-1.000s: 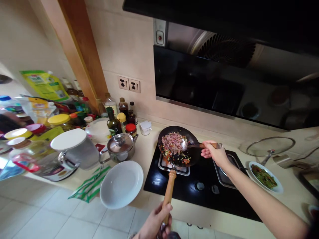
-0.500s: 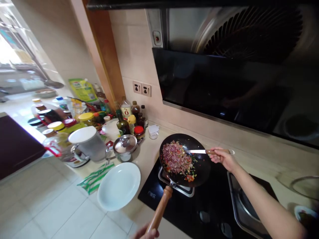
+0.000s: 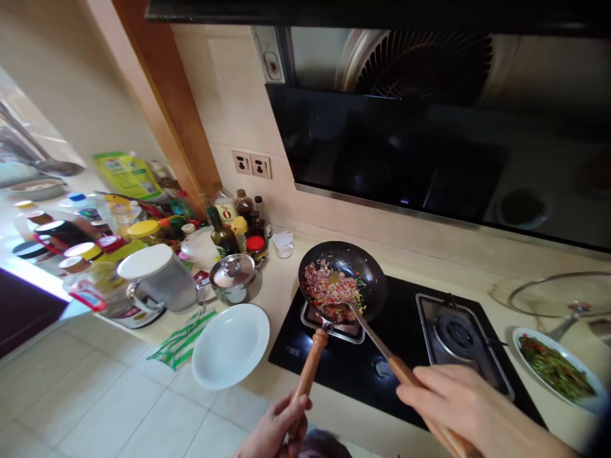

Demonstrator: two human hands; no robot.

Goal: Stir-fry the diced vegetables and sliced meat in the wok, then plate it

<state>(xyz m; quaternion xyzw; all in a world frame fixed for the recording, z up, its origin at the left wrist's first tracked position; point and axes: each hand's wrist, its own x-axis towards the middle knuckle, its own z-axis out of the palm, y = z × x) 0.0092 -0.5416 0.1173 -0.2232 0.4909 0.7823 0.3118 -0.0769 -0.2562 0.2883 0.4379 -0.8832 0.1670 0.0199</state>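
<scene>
My left hand (image 3: pixel 281 425) is wrapped round the wooden handle of a black wok (image 3: pixel 375 289), which sits over the left burner. In my right hand (image 3: pixel 451 401) is the wooden handle of a metal spatula (image 3: pixel 377 340). Its head reaches into the near side of the wok, partly buried in the food. Chopped pinkish meat (image 3: pixel 329 283) with red and green bits lies in the left and near part of the wok. An oval white plate (image 3: pixel 231 346) lies just left of the stove.
Right of the black cooktop (image 3: pixel 344 375) are a plate of green vegetables (image 3: pixel 558 369) and a glass lid (image 3: pixel 568 296). A lidded pot (image 3: pixel 235 280), a metal jug (image 3: pixel 167 280) and several bottles crowd the left counter. The range hood (image 3: pixel 382 152) hangs above.
My right hand has come down toward me, swinging the spatula from the wok's right side to its near side. The meat sits lower and more spread. The view has shifted right.
</scene>
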